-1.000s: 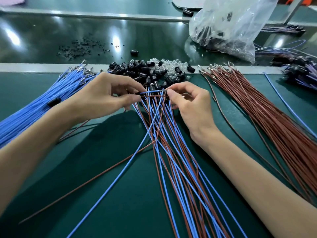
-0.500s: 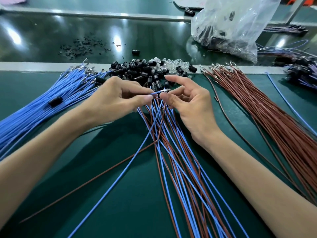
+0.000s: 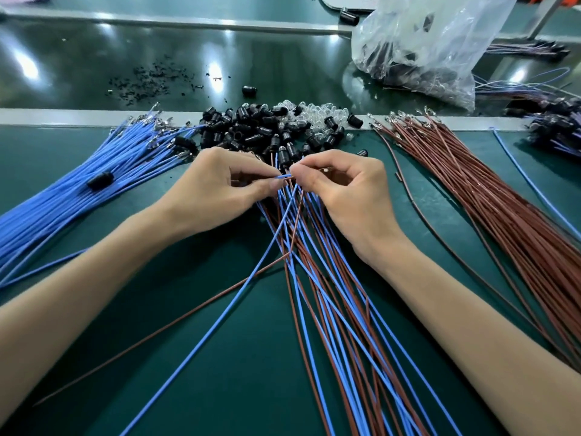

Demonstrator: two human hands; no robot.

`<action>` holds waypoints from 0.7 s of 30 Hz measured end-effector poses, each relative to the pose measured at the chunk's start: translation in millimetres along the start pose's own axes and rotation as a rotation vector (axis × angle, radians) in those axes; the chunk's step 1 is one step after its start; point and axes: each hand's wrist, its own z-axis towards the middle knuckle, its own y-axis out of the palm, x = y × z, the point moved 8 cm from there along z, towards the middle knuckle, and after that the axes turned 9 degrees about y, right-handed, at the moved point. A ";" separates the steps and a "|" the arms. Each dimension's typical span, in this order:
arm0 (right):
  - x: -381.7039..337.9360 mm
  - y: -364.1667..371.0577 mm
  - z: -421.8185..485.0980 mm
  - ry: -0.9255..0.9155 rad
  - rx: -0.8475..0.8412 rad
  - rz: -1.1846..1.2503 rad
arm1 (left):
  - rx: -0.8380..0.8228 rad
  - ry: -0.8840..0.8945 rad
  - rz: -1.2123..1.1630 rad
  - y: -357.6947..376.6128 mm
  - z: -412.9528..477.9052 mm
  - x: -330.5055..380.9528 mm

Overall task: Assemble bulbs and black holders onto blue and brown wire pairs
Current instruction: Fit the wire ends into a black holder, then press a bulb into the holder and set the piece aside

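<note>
My left hand and my right hand meet at the middle of the green mat, and both pinch the end of one blue wire between thumb and forefinger. A brown wire runs beside it toward the lower left. Under the hands lies a fan of blue and brown wire pairs. Just beyond the fingers is a heap of black holders mixed with clear bulbs. Whether a holder sits on the pinched end is hidden by the fingers.
A thick bundle of blue wires lies at the left with a black holder on it. Brown wires fan out at the right. A clear plastic bag stands at the back right. Finished pieces lie at the far right.
My right hand's fingers, spread half a second ago, have curled in and now pinch the blue wire end. Both hands have stayed close together at the same spot.
</note>
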 end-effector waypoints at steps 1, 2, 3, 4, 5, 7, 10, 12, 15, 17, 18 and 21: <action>1.6 -0.8 0.8 0.013 0.007 -0.029 | 0.001 0.002 -0.001 2.3 -0.6 0.4; 2.8 -1.1 1.4 0.019 0.003 -0.045 | 0.006 0.009 -0.006 4.4 -1.2 1.1; 3.4 -0.5 2.0 0.018 -0.010 -0.048 | 0.019 0.018 -0.011 5.8 -1.7 2.4; 3.3 0.1 2.0 0.015 -0.024 -0.042 | 0.034 0.029 -0.016 6.5 -2.3 4.3; 3.0 1.6 1.5 0.015 -0.038 -0.035 | 0.047 0.041 -0.019 6.6 -2.6 6.2; 1.5 5.2 0.0 0.025 -0.070 -0.020 | 0.064 0.057 -0.056 5.9 -2.9 7.6; -12.1 3.2 8.5 0.003 -0.130 -0.078 | 0.084 0.057 -0.117 2.4 -3.3 6.9; -24.7 -11.3 30.8 -0.032 -0.087 -0.153 | 0.069 0.061 -0.101 3.9 -3.5 7.7; -39.1 -24.5 76.2 -0.075 0.033 -0.583 | 0.076 0.054 -0.104 2.4 -3.9 5.9; -24.3 -11.2 95.7 -0.015 -0.117 -0.892 | 0.089 0.051 -0.125 1.3 -3.9 3.2; -14.5 -5.7 100.8 0.030 -0.189 -0.980 | 0.098 0.047 -0.140 0.7 -3.7 2.0; -5.6 -1.8 106.6 0.079 -0.206 -1.026 | 0.121 0.034 -0.180 0.3 -4.1 -0.5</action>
